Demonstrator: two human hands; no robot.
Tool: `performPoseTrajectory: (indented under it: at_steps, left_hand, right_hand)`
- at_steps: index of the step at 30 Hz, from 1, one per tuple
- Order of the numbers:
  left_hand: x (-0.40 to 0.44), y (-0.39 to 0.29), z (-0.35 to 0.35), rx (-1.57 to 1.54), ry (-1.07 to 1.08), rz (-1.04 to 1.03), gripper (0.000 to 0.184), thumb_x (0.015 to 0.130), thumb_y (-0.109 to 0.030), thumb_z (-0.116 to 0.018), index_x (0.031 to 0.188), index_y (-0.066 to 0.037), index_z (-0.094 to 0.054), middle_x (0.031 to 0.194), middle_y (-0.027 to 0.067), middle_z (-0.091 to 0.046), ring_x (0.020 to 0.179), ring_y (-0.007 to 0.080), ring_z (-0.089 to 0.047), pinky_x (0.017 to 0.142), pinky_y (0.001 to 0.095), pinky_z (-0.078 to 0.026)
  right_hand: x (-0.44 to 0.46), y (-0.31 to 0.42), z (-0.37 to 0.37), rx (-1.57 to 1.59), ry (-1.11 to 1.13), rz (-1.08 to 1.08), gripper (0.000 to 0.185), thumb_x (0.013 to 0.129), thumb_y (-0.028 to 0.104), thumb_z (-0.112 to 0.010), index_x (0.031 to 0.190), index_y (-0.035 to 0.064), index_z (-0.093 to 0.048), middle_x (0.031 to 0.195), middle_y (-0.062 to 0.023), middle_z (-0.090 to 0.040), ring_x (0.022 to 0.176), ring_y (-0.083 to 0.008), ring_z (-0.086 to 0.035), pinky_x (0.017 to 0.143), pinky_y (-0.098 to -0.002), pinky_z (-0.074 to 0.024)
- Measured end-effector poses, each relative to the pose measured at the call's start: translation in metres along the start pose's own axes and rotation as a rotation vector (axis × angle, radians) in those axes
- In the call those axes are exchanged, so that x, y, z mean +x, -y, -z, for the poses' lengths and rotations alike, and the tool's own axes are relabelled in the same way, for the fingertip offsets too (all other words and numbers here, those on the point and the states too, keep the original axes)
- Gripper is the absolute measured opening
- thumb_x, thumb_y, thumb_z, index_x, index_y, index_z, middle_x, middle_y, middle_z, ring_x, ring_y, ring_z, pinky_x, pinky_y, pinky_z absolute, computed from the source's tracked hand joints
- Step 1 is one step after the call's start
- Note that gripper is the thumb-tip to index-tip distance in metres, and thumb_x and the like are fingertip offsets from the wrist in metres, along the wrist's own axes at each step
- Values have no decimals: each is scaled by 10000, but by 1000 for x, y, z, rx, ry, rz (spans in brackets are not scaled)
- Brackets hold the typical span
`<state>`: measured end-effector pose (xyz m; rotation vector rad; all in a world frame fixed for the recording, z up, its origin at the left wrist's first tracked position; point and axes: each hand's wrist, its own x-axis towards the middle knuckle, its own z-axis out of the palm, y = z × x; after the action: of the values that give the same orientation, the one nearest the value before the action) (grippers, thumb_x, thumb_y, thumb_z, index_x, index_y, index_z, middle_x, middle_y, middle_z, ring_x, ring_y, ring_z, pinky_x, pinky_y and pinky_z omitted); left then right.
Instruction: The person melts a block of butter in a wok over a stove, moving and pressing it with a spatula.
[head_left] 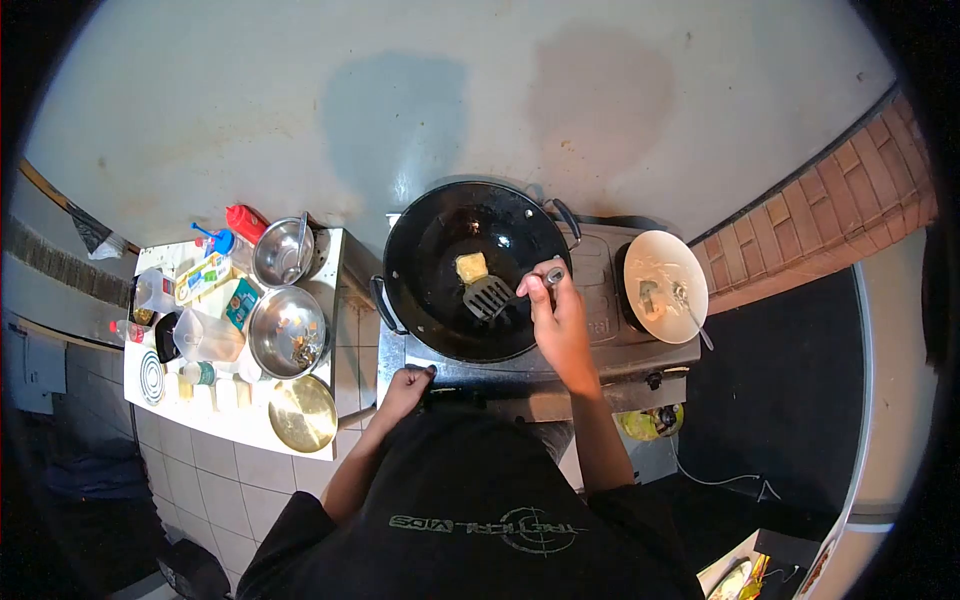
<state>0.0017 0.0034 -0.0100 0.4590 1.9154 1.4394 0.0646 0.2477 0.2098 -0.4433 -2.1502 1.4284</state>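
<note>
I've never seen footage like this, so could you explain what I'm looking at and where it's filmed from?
There's no machine: these are a person's bare hands, seen in one picture from a head-worn camera looking forward and down. The right hand holds a slotted spatula beside a yellowish piece of food in a black wok on a stove. The left hand is at the stove's front edge. Leftward, a white table carries metal bowls; right of the wok sits a pale bowl.
</note>
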Motion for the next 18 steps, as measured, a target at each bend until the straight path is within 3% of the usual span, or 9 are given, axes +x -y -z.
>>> performPoseTrajectory:
  at_steps: [4,7,10,18]
  left_hand:
    - [0,-5,1,19,5,-9,578,966,-324,-554,504,-78,-309,482,-66,-292,471,57,-245,432,313,-215]
    - [-8,-29,1,-53,32,82,580,971,-325,-540,487,-78,-336,458,-57,-323,422,58,-285,409,305,-248]
    - [-4,-18,2,4,34,42,584,974,-330,-530,475,-82,-354,441,-43,-345,386,64,-314,392,300,-270]
    - [0,-5,3,47,35,2,575,965,-302,-555,500,-50,-330,458,-24,-324,459,72,-299,440,324,-269]
  right_hand:
    - [0,3,1,-66,-56,115,155,969,153,-536,931,17,-474,717,-115,-580,660,-204,-587,640,-315,-454]
    - [-2,3,2,-79,-22,70,157,969,156,-536,929,17,-475,715,-119,-585,669,-205,-599,636,-319,-454]
    - [-2,1,1,-98,16,9,157,970,157,-534,926,19,-474,709,-119,-582,682,-207,-608,639,-319,-453]
    - [-1,-1,-2,27,-30,3,167,970,166,-529,930,12,-476,707,-117,-572,669,-174,-580,642,-320,-447]
